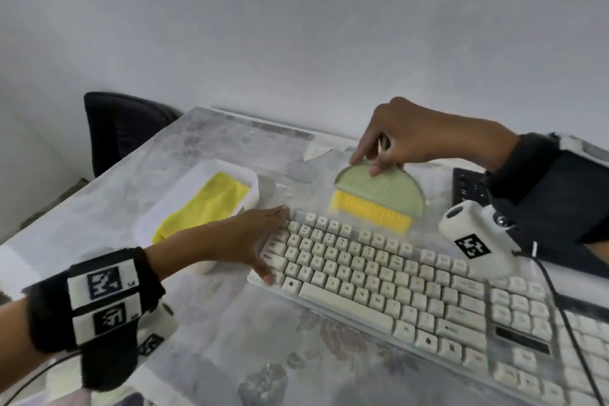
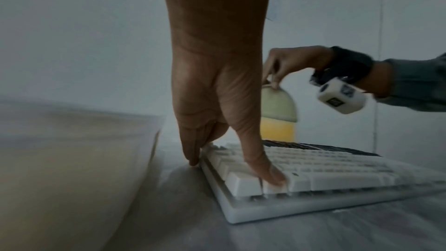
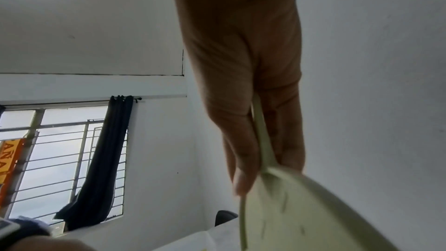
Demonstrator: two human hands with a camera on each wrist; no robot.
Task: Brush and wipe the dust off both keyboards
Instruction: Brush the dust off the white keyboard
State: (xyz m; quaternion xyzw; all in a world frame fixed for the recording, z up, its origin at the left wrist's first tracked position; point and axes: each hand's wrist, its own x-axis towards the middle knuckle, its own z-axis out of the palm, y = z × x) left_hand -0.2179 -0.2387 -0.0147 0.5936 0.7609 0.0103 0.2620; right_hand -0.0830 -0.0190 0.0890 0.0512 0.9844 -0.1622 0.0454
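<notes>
Brushing step on the white keyboard (image 1: 412, 290), which sits on the bench (image 1: 204, 323) with the black keyboard (image 1: 468, 188) just behind its far edge. Right hand (image 1: 415, 138) pinching the green brush (image 1: 379, 191) by its top rim, yellow bristles down at the far key row. Left hand (image 1: 244, 237) spread flat, fingers (image 2: 265, 167) pressing the keyboard's left end. Best to keep that end pinned, drag bristles along each row, sweep dust off the edge. Yellow cloth (image 1: 204, 204) waiting in the white tray (image 1: 197, 175) left of the keyboard.

Black wristbands (image 1: 95, 300) with square-coded white tags, grey sleeve (image 2: 419, 85).
</notes>
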